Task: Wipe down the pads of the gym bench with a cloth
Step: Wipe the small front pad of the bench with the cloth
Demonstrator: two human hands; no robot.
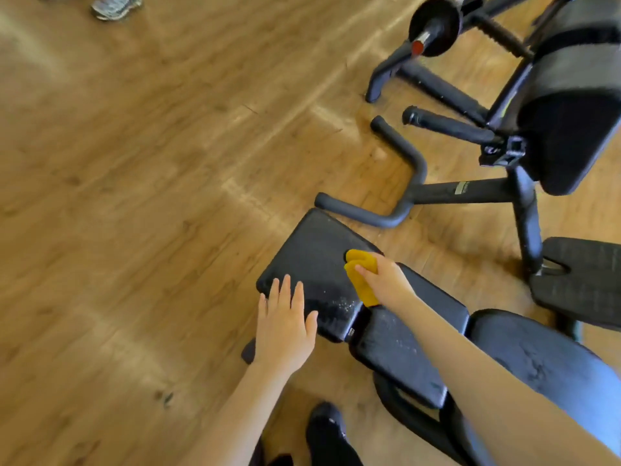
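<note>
The yellow cloth [361,277] lies bunched on the far black pad [312,270] of the gym bench, near that pad's right edge and close to the gap before the next pad [403,358]. The right hand [384,280] grips the cloth, fingers curled over it, the forearm reaching in from the lower right across the middle pad. Part of the cloth is hidden beneath the palm, so its full shape cannot be made out. White specks dot the far pad near the gap.

The left hand [285,326] is held flat with fingers straight and slightly spread, holding nothing, its fingertips at the near left edge of the far pad; whether they press on it or hover just above is hard to tell.

A third pad [537,361] sits to the right, partly covered by the right forearm. The bench frame below is mostly hidden. A dark shoe [327,432] stands on the wooden floor [134,196] beside the bench. Other black gym equipment [504,136] stands beyond, cut off at the right edge. A grey shoe [116,6] is cropped at the top.
</note>
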